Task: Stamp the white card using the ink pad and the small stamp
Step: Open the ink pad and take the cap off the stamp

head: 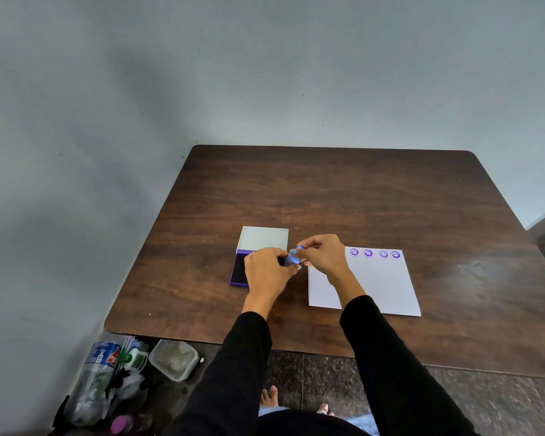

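A small blue round stamp (294,257) is held between both hands, just above the table between the ink pad and the card. My left hand (266,270) grips its lower body and covers part of the pad. My right hand (323,253) pinches its upper part, which may be a cap. The purple ink pad (238,273) lies open, its white lid (262,239) tilted back. The white card (381,283) lies to the right, with several purple smiley prints (375,253) in a row along its far edge.
The brown wooden table (328,196) stands against a grey wall. On the floor at lower left are plastic bottles (101,379) and a clear plastic tub (173,360). My bare feet (269,396) show below the table's near edge.
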The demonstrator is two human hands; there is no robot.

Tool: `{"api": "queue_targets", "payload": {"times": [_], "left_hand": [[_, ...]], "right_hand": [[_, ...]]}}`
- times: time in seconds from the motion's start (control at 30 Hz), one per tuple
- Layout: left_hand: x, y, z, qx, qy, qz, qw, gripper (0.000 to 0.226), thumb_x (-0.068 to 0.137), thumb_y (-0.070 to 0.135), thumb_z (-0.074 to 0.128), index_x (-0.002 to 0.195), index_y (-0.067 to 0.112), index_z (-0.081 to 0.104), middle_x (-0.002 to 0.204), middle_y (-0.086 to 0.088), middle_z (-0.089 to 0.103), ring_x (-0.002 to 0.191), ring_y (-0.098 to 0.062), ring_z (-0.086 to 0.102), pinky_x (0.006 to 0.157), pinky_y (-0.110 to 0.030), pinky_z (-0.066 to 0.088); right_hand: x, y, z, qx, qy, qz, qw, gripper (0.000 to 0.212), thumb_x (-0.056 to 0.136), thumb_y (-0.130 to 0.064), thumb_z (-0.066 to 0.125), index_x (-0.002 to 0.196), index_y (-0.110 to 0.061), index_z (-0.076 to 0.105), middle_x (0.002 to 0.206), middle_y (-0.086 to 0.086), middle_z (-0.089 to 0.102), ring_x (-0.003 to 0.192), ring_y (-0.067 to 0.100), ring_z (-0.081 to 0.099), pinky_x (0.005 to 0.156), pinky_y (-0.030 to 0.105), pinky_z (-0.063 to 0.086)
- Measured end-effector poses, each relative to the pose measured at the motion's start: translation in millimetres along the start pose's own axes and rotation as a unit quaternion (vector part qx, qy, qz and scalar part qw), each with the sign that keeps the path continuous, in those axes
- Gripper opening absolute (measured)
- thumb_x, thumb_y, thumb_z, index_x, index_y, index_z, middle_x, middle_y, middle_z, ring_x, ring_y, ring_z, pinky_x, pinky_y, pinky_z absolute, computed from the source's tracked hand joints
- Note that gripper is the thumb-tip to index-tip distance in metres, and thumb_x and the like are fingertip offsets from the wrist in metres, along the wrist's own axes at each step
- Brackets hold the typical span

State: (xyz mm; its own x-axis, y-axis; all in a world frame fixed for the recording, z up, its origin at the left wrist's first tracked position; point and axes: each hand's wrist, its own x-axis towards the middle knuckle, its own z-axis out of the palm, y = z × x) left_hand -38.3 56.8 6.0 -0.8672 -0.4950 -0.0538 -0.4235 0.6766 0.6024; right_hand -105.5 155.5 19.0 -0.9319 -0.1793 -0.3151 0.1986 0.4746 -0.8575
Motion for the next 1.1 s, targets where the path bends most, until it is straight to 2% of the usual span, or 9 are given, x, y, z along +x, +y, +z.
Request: {"api": "queue_targets", "payload": {"times": [0.13, 0.3, 0.4, 0.47, 0.53, 0.67, 0.8, 0.97, 1.1], "left_hand": [[1.5, -0.5, 1.1, -0.002, 0.003, 0.0, 1.0, 0.033, 0.078, 0.037, 0.074, 0.105, 0.018, 0.073, 0.104, -0.002, 0.074, 0.096, -0.015, 0.062, 0.094, -0.036, 0.046], [0.9, -2.9, 5.2, -0.015, 0.003, -0.003, 1.0, 0.033, 0.078, 0.036, 0.074, 0.106, 0.018, 0.073, 0.105, -0.001, 0.073, 0.098, -0.015, 0.062, 0.096, -0.036, 0.046], [0.7, -4.2, 8.3, -0.02, 0.026, 0.005, 0.999, 0.033, 0.078, 0.034, 0.075, 0.107, 0.02, 0.072, 0.108, 0.001, 0.073, 0.103, -0.015, 0.061, 0.098, -0.038, 0.044], [1.3, -5.2, 10.7, -0.012, 0.039, 0.008, 0.999, 0.035, 0.077, 0.035, 0.076, 0.108, 0.022, 0.071, 0.114, 0.002, 0.07, 0.109, -0.014, 0.058, 0.101, -0.038, 0.041], [2.5, -7.0, 13.2, 0.005, 0.037, 0.003, 0.999, 0.038, 0.076, 0.038, 0.075, 0.11, 0.022, 0.071, 0.124, 0.002, 0.065, 0.121, -0.016, 0.051, 0.107, -0.039, 0.033], [3.6, -9.8, 16.9, 0.034, 0.029, 0.006, 0.999, 0.036, 0.075, 0.042, 0.075, 0.106, 0.024, 0.072, 0.138, 0.001, 0.054, 0.139, -0.02, 0.03, 0.113, -0.043, 0.018], [3.1, -10.2, 18.9, 0.018, 0.038, 0.006, 0.999, 0.033, 0.075, 0.042, 0.075, 0.102, 0.024, 0.073, 0.144, -0.002, 0.047, 0.144, -0.021, 0.02, 0.115, -0.046, 0.011], [1.7, -8.6, 20.6, 0.005, 0.034, -0.002, 0.999, 0.033, 0.074, 0.041, 0.076, 0.102, 0.024, 0.074, 0.152, -0.004, 0.037, 0.147, -0.023, 0.01, 0.116, -0.046, 0.001], [1.8, -8.4, 22.3, 0.024, 0.014, -0.014, 1.0, 0.035, 0.074, 0.043, 0.075, 0.106, 0.026, 0.072, 0.156, -0.004, 0.027, 0.148, -0.025, -0.001, 0.115, -0.052, -0.004]], "right_hand": [[0.6, -0.2, -1.8, -0.002, -0.016, -0.007, 1.0, 0.015, 0.076, -0.008, 0.073, 0.09, -0.003, 0.072, 0.097, 0.016, 0.071, 0.084, 0.021, 0.063, 0.073, 0.029, 0.053], [1.3, 0.7, -2.7, -0.002, -0.05, -0.012, 0.999, 0.026, 0.079, -0.004, 0.07, 0.105, -0.004, 0.069, 0.112, 0.016, 0.068, 0.1, 0.028, 0.064, 0.087, 0.035, 0.054], [0.7, 1.5, -1.1, 0.007, -0.051, 0.011, 0.999, 0.04, 0.077, -0.017, 0.075, 0.113, -0.005, 0.063, 0.112, 0.013, 0.066, 0.101, 0.029, 0.063, 0.088, 0.037, 0.055], [0.0, 3.0, 0.1, 0.002, -0.03, 0.025, 0.999, 0.035, 0.075, -0.024, 0.076, 0.101, -0.003, 0.064, 0.103, 0.016, 0.068, 0.091, 0.029, 0.066, 0.083, 0.038, 0.056], [-0.5, 4.6, 1.1, 0.0, -0.018, 0.024, 1.0, 0.027, 0.076, -0.022, 0.076, 0.091, -0.002, 0.065, 0.098, 0.02, 0.07, 0.086, 0.029, 0.067, 0.082, 0.039, 0.057], [-1.8, 6.1, -0.1, -0.003, -0.018, 0.004, 1.0, 0.021, 0.077, -0.014, 0.075, 0.091, -0.001, 0.067, 0.097, 0.02, 0.07, 0.085, 0.028, 0.066, 0.081, 0.039, 0.057], [-1.9, 6.9, -3.7, -0.005, -0.037, -0.027, 0.999, 0.019, 0.076, -0.006, 0.074, 0.093, -0.002, 0.069, 0.097, 0.02, 0.07, 0.081, 0.021, 0.062, 0.078, 0.035, 0.055], [-0.9, 8.9, -5.8, -0.009, -0.06, -0.046, 0.997, 0.022, 0.078, 0.0, 0.069, 0.1, -0.003, 0.069, 0.106, 0.018, 0.069, 0.095, 0.025, 0.063, 0.082, 0.032, 0.053], [0.4, 13.3, -7.0, -0.012, -0.08, -0.044, 0.996, 0.025, 0.08, 0.004, 0.066, 0.104, -0.002, 0.067, 0.11, 0.018, 0.067, 0.099, 0.026, 0.063, 0.083, 0.029, 0.051]]}}
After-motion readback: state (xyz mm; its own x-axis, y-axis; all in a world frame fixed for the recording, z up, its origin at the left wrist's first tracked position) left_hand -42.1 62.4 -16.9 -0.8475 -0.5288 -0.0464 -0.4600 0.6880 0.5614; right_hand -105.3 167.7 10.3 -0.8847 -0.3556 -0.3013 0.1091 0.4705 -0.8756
